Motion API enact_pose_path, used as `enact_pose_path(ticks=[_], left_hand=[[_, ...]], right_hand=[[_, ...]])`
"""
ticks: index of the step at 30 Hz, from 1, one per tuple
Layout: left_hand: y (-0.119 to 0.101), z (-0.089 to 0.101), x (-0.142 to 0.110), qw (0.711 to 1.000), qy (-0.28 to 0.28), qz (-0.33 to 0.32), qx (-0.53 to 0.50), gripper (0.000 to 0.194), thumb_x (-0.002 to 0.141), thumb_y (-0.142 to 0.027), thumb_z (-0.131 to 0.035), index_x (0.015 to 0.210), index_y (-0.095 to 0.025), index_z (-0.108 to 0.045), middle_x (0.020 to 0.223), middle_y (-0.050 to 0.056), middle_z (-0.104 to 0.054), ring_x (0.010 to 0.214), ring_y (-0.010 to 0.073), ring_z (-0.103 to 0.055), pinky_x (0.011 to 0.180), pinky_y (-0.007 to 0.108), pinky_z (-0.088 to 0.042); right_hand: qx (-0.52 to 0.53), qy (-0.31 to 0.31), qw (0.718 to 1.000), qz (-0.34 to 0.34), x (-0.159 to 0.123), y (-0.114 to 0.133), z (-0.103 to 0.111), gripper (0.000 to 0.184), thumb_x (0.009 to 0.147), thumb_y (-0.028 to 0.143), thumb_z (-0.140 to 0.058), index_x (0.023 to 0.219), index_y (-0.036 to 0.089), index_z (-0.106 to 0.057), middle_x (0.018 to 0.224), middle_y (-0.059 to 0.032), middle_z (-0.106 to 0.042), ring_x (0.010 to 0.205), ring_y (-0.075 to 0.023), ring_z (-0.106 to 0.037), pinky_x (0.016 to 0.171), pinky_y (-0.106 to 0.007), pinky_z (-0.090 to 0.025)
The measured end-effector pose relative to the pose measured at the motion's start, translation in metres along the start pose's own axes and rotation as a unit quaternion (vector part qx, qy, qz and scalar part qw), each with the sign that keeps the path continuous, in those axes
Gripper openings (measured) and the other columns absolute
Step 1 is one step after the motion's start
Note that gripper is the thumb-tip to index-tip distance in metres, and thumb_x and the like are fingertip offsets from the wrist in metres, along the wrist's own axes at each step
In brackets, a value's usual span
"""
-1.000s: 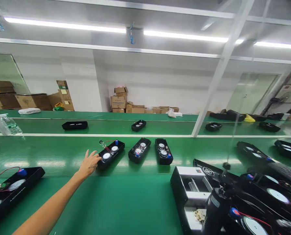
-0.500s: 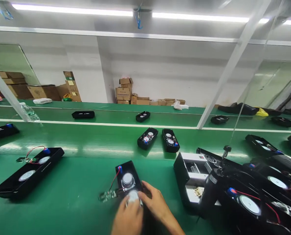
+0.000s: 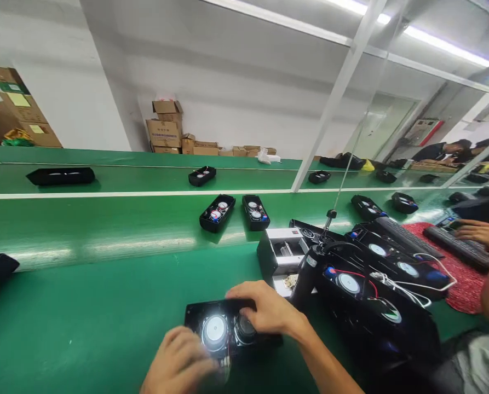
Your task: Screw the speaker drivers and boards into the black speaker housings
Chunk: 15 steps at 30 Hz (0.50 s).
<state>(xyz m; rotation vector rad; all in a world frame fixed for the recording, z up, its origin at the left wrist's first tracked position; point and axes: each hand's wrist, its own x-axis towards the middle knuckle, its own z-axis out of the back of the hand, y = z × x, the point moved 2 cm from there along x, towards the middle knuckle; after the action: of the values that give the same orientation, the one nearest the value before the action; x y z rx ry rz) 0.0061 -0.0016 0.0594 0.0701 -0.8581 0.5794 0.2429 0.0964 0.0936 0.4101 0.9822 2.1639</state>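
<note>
A black speaker housing (image 3: 211,317) with two round drivers lies on the green bench close in front of me. My right hand (image 3: 269,312) is curled over its right end and grips its far edge. At the lower left corner of the housing my left hand (image 3: 178,364) is closed, its fingers bent at the shell's near edge.
Two open speaker housings (image 3: 217,212) lie on the green belt (image 3: 84,230), with others (image 3: 59,175) on the far lane. A stack of black housings with wires (image 3: 371,284) and a white box (image 3: 283,254) crowd my right. A co-worker's hand (image 3: 478,232) rests on a red mat.
I reached out with my left hand to a housing on the belt, drew it onto the bench before me, and turned it crosswise. Both hands now hold it. My view swung right.
</note>
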Motion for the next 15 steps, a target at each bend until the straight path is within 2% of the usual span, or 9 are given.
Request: enact_pose_path(ticks=[2,4,7,8,10,12,14,15], left_hand=[[0.010,-0.003,0.009,0.994,-0.042,0.082,-0.056,0.021,0.103,-0.015,-0.056,0.104,-0.027,-0.074,0.085,-0.002,-0.076,0.080,0.0123,-0.072,0.081,0.024,-0.060],[0.014,-0.011,0.010,0.977,-0.067,0.172,-0.106,0.023,0.101,-0.012,-0.059,0.105,-0.029,-0.074,0.089,-0.002,-0.075,0.083,0.0115,-0.073,0.077,0.020,-0.060],[0.017,-0.017,-0.002,0.949,-0.066,0.281,-0.128,0.019,0.101,-0.021,-0.063,0.111,-0.033,-0.075,0.100,-0.003,-0.075,0.088,0.0108,-0.075,0.076,0.017,-0.061],[0.019,-0.015,-0.009,0.943,-0.061,0.305,-0.116,0.019,0.101,-0.027,-0.065,0.117,-0.034,-0.073,0.107,-0.002,-0.076,0.094,0.0120,-0.076,0.081,0.019,-0.063],[0.022,-0.010,-0.023,0.941,-0.044,0.324,-0.087,0.038,0.096,-0.043,-0.073,0.133,-0.035,-0.065,0.122,0.001,-0.074,0.109,0.0177,-0.076,0.096,0.028,-0.064],[0.025,-0.005,-0.035,0.948,0.007,0.311,-0.075,0.071,0.084,-0.054,-0.084,0.146,-0.033,-0.055,0.132,0.006,-0.072,0.123,0.0250,-0.071,0.103,0.038,-0.062],[0.025,-0.007,-0.042,0.960,0.073,0.264,-0.065,0.092,0.072,-0.053,-0.093,0.150,-0.032,-0.050,0.133,0.009,-0.072,0.127,0.0301,-0.068,0.106,0.046,-0.061],[0.024,-0.010,-0.043,0.965,0.099,0.236,-0.053,0.095,0.069,-0.047,-0.096,0.150,-0.031,-0.050,0.132,0.009,-0.072,0.125,0.0315,-0.068,0.107,0.050,-0.060]], right_hand=[[0.047,-0.024,0.995,0.080,-0.014,0.011,-0.013,0.057,0.074,0.001,-0.075,0.127,0.022,-0.079,0.128,-0.0080,-0.079,0.121,-0.0243,-0.072,0.108,-0.032,-0.053],[0.083,-0.060,0.988,0.118,-0.022,0.017,-0.030,0.042,0.076,0.008,-0.086,0.115,0.023,-0.082,0.108,-0.0054,-0.084,0.100,-0.0220,-0.077,0.094,-0.029,-0.057],[0.091,-0.173,0.974,0.115,-0.026,0.018,-0.049,0.009,0.092,0.016,-0.079,0.099,0.020,-0.082,0.088,-0.0030,-0.083,0.080,-0.0173,-0.073,0.079,-0.027,-0.055],[0.060,-0.192,0.972,0.124,-0.027,0.020,-0.053,0.009,0.097,0.016,-0.073,0.099,0.019,-0.081,0.089,-0.0037,-0.082,0.080,-0.0172,-0.072,0.077,-0.027,-0.054],[-0.068,-0.165,0.974,0.140,-0.029,0.027,-0.056,0.015,0.101,0.015,-0.064,0.100,0.017,-0.078,0.090,-0.0045,-0.081,0.078,-0.0186,-0.069,0.072,-0.031,-0.050],[-0.231,-0.090,0.962,0.119,-0.031,0.034,-0.055,0.018,0.098,0.009,-0.059,0.094,0.016,-0.075,0.086,-0.0052,-0.078,0.075,-0.0207,-0.065,0.066,-0.035,-0.042],[-0.329,-0.003,0.941,0.075,-0.031,0.038,-0.053,0.018,0.091,0.005,-0.059,0.087,0.016,-0.072,0.084,-0.0057,-0.076,0.075,-0.0221,-0.063,0.064,-0.038,-0.036],[-0.346,0.034,0.936,0.059,-0.031,0.039,-0.053,0.017,0.089,0.004,-0.059,0.085,0.016,-0.071,0.084,-0.0059,-0.076,0.076,-0.0221,-0.063,0.063,-0.038,-0.034]])
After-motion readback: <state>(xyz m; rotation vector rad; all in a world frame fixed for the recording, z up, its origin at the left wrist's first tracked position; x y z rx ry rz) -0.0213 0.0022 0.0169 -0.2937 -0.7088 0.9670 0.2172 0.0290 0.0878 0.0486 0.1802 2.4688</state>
